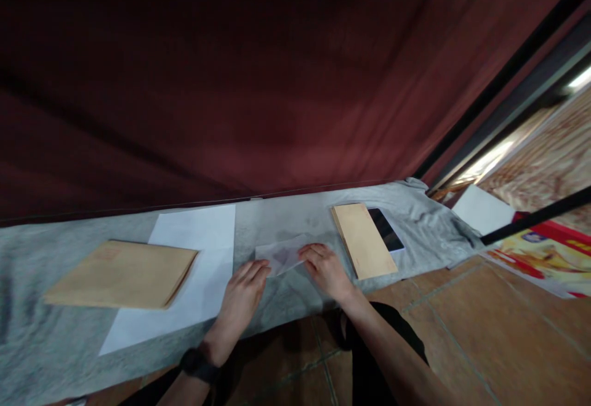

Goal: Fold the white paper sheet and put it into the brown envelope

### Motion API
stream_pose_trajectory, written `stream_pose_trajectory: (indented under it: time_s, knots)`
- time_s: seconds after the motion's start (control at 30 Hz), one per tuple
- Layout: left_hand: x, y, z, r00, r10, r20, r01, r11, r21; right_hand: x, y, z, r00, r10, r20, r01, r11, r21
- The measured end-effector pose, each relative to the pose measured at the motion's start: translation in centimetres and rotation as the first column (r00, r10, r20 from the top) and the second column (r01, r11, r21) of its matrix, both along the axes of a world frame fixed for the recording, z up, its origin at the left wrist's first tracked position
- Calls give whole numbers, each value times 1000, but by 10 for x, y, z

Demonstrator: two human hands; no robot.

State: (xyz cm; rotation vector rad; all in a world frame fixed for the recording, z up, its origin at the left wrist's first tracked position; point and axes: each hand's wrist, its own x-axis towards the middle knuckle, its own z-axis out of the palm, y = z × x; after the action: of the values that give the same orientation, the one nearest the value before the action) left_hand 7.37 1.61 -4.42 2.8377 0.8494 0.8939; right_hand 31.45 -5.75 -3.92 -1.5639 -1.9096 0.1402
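A folded sheet of white paper (282,254) is stretched between my two hands, just above the grey cloth. My left hand (247,286) pinches its left end, with a dark watch on that wrist. At the opposite end, the fingers of my right hand (325,266) are closed on the paper. To the right of my right hand lies a stack of brown envelopes (364,239), partly covering a dark-screened phone (386,230). Left of my left hand, more brown envelopes (124,273) rest on white paper sheets (207,270).
Grey cloth (286,212) covers the long narrow surface. Behind it hangs a dark red curtain (277,116). A dark metal bar (535,216) and a red and yellow printed box (549,252) stand at the right, above a tiled floor (484,326).
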Motion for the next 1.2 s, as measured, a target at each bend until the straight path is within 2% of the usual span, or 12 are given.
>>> stream_pose_trajectory:
  time_s: [0.17, 0.3, 0.4, 0.47, 0.6, 0.73, 0.8, 0.9, 1.03, 1.2]
  knots:
    - [-8, -6, -18, 988, -4, -157, 1, 1000, -20, -4, -15, -7, 989, 71, 131, -47, 983, -175]
    - [-11, -9, -23, 984, -27, -178, 19, 999, -46, -1, -22, 3, 996, 80, 41, -67, 966, -251]
    - [-10, -9, -21, 985, -36, -169, 20, 995, -99, -4, -21, 6, 999, 29, -44, -39, 971, -237]
    - [-9, -10, -18, 986, -49, -161, 25, 988, -149, -11, -16, 2, 999, -14, -34, 7, 980, -198]
    - [-8, -12, -6, 989, -34, -142, -3, 969, -248, -33, -6, -19, 994, -53, 94, 66, 989, -133]
    - [1, -15, -1, 991, 61, -122, -96, 946, -309, -48, -2, -37, 977, -54, 205, 80, 989, -125]
    - [10, -18, -7, 986, 121, -117, -150, 946, -287, -50, -2, -41, 970, -58, 238, 90, 988, -127]
    - [29, -25, -23, 981, 144, -132, -170, 963, -209, -50, -4, -44, 953, -41, 301, 82, 989, -124]
    - [46, -33, -41, 957, 216, -195, -247, 957, -151, -50, -5, -47, 926, -8, 376, 51, 993, -103]
    - [48, -30, -46, 936, 266, -231, -301, 945, -131, -54, -3, -46, 923, -102, 370, 134, 989, -61]
